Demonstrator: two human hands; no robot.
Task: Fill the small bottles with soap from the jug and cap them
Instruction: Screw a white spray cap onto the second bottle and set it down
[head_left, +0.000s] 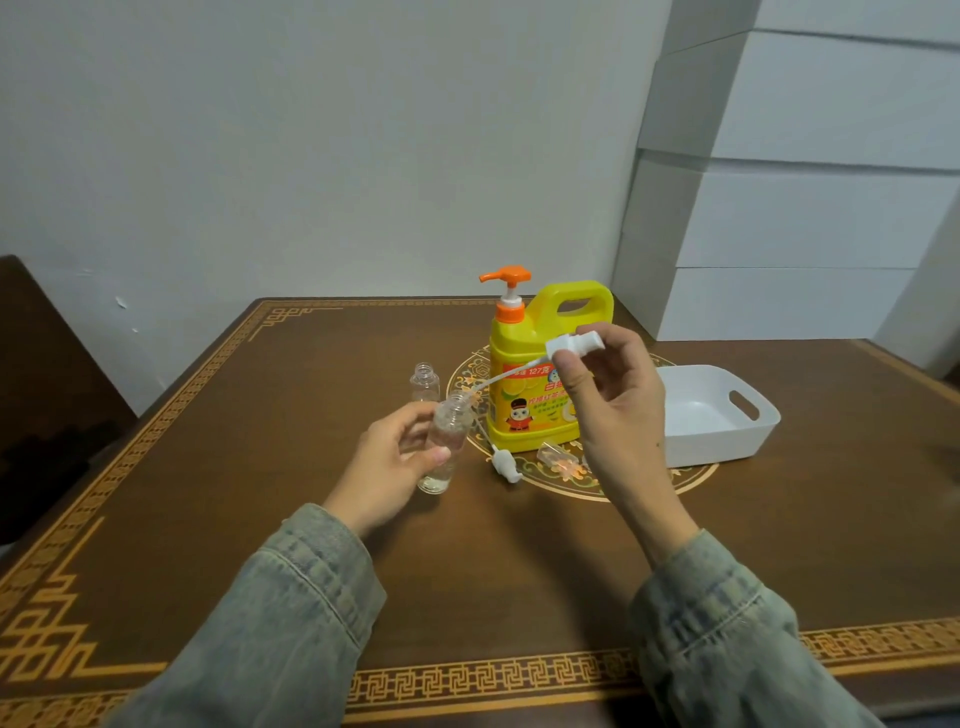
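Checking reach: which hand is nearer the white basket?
Right. The right hand, pinching a spray cap, is just left of the white basket; the left hand, holding a small bottle, is farther left.

You wear a faded grey-blue denim jacket; its left sleeve (291, 613) and right sleeve (727, 639) show stitched seams and buttoned-style cuffs ending at your wrists, your hands bare.

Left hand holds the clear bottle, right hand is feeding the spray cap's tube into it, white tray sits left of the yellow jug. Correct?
Not quite: in the head view the white tray sits right of the yellow jug, not left. The left hand does hold the clear bottle, and the right hand is feeding the spray cap tube into it.
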